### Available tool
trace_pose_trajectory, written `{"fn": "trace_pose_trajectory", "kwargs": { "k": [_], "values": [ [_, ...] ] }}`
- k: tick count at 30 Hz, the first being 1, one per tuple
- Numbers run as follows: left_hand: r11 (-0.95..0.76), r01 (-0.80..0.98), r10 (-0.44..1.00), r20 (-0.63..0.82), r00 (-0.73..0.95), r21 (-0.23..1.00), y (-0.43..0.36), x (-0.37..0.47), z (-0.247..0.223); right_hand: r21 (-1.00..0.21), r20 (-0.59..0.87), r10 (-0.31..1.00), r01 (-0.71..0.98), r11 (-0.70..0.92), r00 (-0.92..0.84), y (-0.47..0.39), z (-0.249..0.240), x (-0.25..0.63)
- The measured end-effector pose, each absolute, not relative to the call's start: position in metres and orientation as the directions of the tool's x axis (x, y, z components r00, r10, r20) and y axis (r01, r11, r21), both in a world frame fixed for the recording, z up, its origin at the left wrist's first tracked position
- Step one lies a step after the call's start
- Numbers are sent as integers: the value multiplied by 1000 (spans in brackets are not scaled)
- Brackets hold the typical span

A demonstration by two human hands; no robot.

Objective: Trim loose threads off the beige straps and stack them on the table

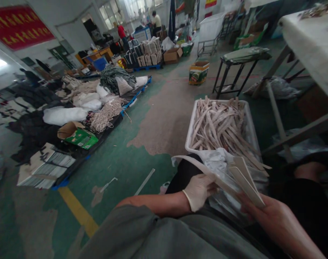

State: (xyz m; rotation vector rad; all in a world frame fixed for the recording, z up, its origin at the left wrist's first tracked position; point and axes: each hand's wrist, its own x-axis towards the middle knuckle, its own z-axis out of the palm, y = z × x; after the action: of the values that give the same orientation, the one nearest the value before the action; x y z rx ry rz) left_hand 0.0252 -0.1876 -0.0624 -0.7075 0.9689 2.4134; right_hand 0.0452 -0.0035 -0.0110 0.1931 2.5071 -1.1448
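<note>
The gloved left hand (200, 190) has a narrow grip on a long pale strip (194, 162) — the right hand (272, 212) clasps folded strips (246, 181) — both near a white bin (190, 124) heaped with more strips (220, 126).

– How do we have our left hand, in its thin cream-white glove (198, 191)?
– We hold it palm down, fingers bent and pinched together, with our bare left forearm (161, 204) reaching in almost level from the left.
– And our bare, ungloved right hand (272, 213)?
– We keep its fingers curled closed, near the left one, our bare right forearm (304, 233) slanting up from the lower right corner.
</note>
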Motion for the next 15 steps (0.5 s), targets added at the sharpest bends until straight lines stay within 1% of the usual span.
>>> {"fn": "trace_pose_trajectory", "kwargs": {
  "k": [2, 3, 4, 6, 8, 9, 13, 15],
  "values": [
    [-628, -609, 266, -602, -753, 484, -178, 28, -61, -704, -368, -24, 262, 660, -929, -10, -10, 42],
    [-633, -608, 266, -603, -752, 479, -176, 27, -60, -715, -372, -30, 265, 647, -928, -11, -9, 42],
    [-651, -591, 246, -603, -759, 477, -177, 25, -58, -729, -378, -39, 271, 629, -925, -9, -7, 43],
    [-702, -518, 161, -600, -784, 489, -183, 17, -56, -745, -407, -64, 290, 601, -911, -2, -6, 48],
    [-723, -480, 116, -597, -794, 497, -188, 12, -58, -734, -427, -62, 305, 607, -902, 7, -9, 54],
    [-716, -489, 124, -598, -792, 498, -187, 12, -61, -722, -431, -53, 309, 620, -901, 10, -11, 56],
    [-659, -608, 269, -617, -739, 442, -169, 19, -73, -691, -400, -13, 292, 661, -916, 4, -22, 56],
    [-674, -600, 267, -616, -741, 430, -165, 16, -72, -699, -388, 3, 296, 651, -922, 3, -22, 57]
  ]
}}
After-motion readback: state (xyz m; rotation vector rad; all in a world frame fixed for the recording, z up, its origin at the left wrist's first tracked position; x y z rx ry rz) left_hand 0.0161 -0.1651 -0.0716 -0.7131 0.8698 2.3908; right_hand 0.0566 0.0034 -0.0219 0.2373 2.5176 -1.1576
